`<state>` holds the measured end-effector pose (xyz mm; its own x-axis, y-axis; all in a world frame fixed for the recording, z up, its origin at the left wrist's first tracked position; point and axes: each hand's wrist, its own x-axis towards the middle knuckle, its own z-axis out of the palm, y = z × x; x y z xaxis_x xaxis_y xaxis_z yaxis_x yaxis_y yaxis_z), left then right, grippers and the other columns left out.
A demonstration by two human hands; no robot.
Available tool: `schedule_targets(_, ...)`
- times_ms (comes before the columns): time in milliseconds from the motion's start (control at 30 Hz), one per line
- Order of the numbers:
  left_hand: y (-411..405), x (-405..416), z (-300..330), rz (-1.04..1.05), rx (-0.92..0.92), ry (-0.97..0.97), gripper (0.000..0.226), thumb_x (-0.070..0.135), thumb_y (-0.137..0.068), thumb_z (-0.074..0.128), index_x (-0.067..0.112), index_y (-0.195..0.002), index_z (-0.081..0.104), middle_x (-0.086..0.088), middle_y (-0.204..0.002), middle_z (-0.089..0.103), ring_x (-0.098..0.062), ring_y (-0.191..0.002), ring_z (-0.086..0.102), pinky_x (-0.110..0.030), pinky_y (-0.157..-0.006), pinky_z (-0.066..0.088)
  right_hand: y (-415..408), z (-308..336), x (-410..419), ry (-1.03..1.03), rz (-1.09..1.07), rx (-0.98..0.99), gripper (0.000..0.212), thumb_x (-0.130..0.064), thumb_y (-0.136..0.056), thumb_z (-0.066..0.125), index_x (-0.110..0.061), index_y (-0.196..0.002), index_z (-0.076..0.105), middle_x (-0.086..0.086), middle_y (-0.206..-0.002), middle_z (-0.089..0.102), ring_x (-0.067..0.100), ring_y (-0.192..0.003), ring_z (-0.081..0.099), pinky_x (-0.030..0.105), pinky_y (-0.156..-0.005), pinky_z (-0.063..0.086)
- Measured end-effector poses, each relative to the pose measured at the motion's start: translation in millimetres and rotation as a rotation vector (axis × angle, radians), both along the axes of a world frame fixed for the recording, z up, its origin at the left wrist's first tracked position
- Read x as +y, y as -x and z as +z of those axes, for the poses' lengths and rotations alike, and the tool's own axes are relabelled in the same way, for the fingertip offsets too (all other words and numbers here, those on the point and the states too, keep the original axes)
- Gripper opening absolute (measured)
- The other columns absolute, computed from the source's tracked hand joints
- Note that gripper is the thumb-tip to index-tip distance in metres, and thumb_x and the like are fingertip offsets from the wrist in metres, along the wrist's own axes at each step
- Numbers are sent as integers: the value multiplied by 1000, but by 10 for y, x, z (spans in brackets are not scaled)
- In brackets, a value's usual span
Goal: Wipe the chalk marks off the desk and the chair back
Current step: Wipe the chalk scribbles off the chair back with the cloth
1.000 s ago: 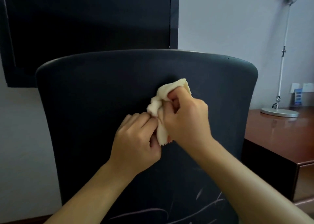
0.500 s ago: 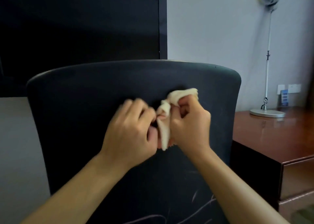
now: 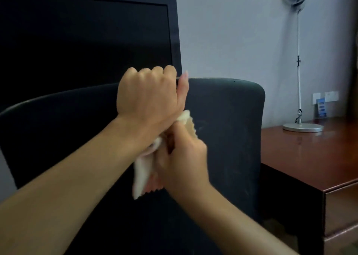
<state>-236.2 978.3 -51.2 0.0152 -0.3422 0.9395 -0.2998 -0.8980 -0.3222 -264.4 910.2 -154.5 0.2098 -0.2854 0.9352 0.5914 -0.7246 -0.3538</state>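
Against the chair back (image 3: 228,138), near its top edge, we are curling our left hand (image 3: 149,98) into a clenched fist over the rim while our right hand (image 3: 182,163) is gripping the cloth (image 3: 143,169) just below.

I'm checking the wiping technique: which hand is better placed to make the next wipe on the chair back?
The right hand: it grips the cream cloth in front of the chair back. The left hand is raised near the top edge, fingers curled, apparently off the cloth.
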Motion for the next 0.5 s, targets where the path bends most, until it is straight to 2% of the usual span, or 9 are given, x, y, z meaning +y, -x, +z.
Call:
schedule_targets(33,-14,11,50,-19,-10,3,53,45,-104,34,11,-72,58,-16,-63,60,-32,-54,44,-33,-54,19,-19,-24,-10,41,-22,-4,7,-18,-82,60,-18,-79,53,-4,-64,59,20,-52,53,31,-49,40)
schedule_targets(67,-24,31,80,-31,-13,6,57,50,-103,36,10,-70,60,-16,-59,57,-33,-53,44,-32,-53,16,-48,-16,-137,-13,-43,11,10,-17,-83,63,-16,-78,55,-1,-62,60,19,-51,53,31,-50,40)
schedule_targets(133,-36,40,102,-41,-28,-9,65,62,-100,33,11,-67,57,-5,-51,40,-28,-49,36,-30,-51,11,-50,12,-501,-253,-61,27,15,-15,-87,68,-12,-76,58,-2,-62,62,6,-52,53,25,-53,42)
schedule_targets(200,-28,40,82,-14,-43,-26,67,72,-96,30,13,-64,43,3,-51,25,-19,-45,21,-28,-50,6,-52,-12,-651,-452,-25,-2,19,-11,-88,68,-12,-73,57,-5,-61,58,3,-54,53,11,-51,36)
schedule_targets(267,-8,34,44,-8,-49,-19,66,73,-94,32,14,-66,39,3,-54,29,-20,-47,24,-27,-50,5,-74,-32,-399,-369,-18,7,22,-11,-89,63,-18,-72,50,-8,-61,55,5,-54,53,13,-49,35)
schedule_targets(367,15,64,39,-9,-48,3,65,74,-92,34,15,-67,39,-1,-59,36,-24,-53,31,-28,-49,5,-37,15,-140,-74,11,41,24,-14,-83,57,-27,-73,39,-11,-59,48,14,-50,48,29,-48,38)
schedule_targets(433,14,83,41,-21,-42,2,65,75,-92,35,15,-66,39,1,-57,33,-24,-52,30,-27,-50,3,-39,90,-402,-105,-50,38,27,-12,-81,60,-26,-70,40,-11,-55,45,10,-49,44,28,-50,37)
schedule_targets(500,3,84,33,-26,-52,-2,65,75,-92,34,16,-65,39,4,-54,28,-22,-50,29,-27,-49,4,-32,111,-588,-302,-52,-23,31,-7,-83,63,-24,-66,43,-11,-54,46,6,-49,44,20,-52,34)
